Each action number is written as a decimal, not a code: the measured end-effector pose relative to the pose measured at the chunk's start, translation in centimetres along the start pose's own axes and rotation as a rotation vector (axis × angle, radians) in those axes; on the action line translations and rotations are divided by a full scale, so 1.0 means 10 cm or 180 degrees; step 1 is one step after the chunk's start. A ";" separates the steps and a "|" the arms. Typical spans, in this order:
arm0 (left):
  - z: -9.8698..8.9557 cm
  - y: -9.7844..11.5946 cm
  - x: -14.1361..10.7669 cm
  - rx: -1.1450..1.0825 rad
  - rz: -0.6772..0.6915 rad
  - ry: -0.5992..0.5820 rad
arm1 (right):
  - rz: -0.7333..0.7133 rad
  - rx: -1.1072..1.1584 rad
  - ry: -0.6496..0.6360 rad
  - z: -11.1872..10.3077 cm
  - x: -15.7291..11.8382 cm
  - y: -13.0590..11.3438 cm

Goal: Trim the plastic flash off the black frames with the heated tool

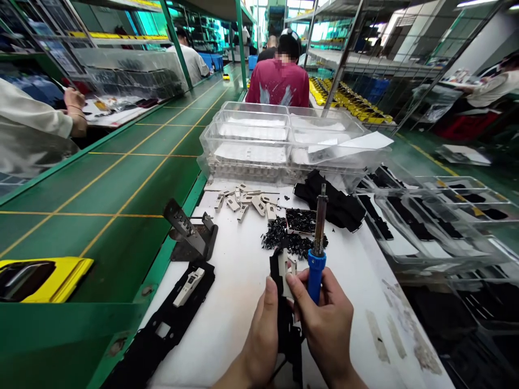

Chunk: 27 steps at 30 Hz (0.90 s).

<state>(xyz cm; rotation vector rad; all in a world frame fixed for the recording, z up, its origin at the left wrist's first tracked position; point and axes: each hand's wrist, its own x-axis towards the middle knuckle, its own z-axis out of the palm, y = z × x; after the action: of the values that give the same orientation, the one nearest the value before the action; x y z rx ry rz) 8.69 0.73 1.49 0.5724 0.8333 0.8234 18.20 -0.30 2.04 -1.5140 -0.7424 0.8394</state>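
My left hand (261, 340) grips a black plastic frame (279, 275) with a white insert (287, 270) at its upper end. My right hand (326, 324) holds a blue-handled soldering iron (317, 270) upright, its metal shaft pointing away from me, right beside the frame. Both hands are above the near part of a white worktable (227, 324). Just ahead of them lies a heap of black plastic scraps (281, 239). Another black frame with a white insert (174, 308) rests on the table to the left. My fingers hide part of the frame I hold.
A soldering iron stand (188, 232) sits at the table's left edge beside a green conveyor belt (121, 183). Ahead are beige small parts (243, 200), black foam (328, 200) and stacked transparent trays (259, 135). More trays (430, 221) stand to the right. Co-workers (279, 81) sit beyond.
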 end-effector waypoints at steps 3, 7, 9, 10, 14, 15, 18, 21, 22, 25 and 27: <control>0.00 0.02 0.00 -0.0341 -0.0286 0.0087 | 0.0079 0.0050 -0.0164 -0.01 0.02 0.05; 0.01 0.06 0.05 -0.0507 -0.0180 0.0514 | 0.0151 0.0144 0.0003 0.01 0.00 0.07; 0.01 0.07 0.09 -0.0570 -0.0039 0.0597 | 0.0085 0.0153 0.0133 0.01 -0.01 0.07; 0.01 0.07 0.11 -0.0652 -0.0011 0.0536 | 0.0070 0.0158 0.0147 0.01 -0.01 0.08; -0.02 0.05 0.18 -0.0966 -0.0056 0.0118 | -0.0101 0.0157 -0.0010 -0.01 -0.01 0.10; -0.02 0.05 0.19 -0.0984 -0.0043 0.0079 | -0.0194 0.0163 -0.0033 -0.02 -0.01 0.11; -0.03 0.05 0.20 -0.0987 0.0059 -0.0051 | -0.0266 0.0166 -0.0038 -0.07 0.00 0.13; -0.02 0.05 0.19 -0.1026 0.0165 -0.0171 | -0.0255 0.0014 -0.0055 -0.17 0.02 0.14; 0.00 0.05 0.19 -0.1042 0.0182 -0.0165 | -0.0318 -0.0073 -0.0056 -0.21 0.02 0.14; 0.05 0.04 0.17 -0.1013 0.0250 -0.0027 | -0.0394 -0.0268 0.0067 -0.33 0.01 0.12; 0.10 0.04 0.15 -0.0866 0.0357 0.0080 | -0.0390 -0.0298 0.0161 -0.38 -0.02 0.10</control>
<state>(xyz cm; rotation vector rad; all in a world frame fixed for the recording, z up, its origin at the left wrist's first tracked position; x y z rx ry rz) 9.94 2.07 1.67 0.3707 0.7018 1.0296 21.31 -2.59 1.27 -1.5505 -0.8380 0.6805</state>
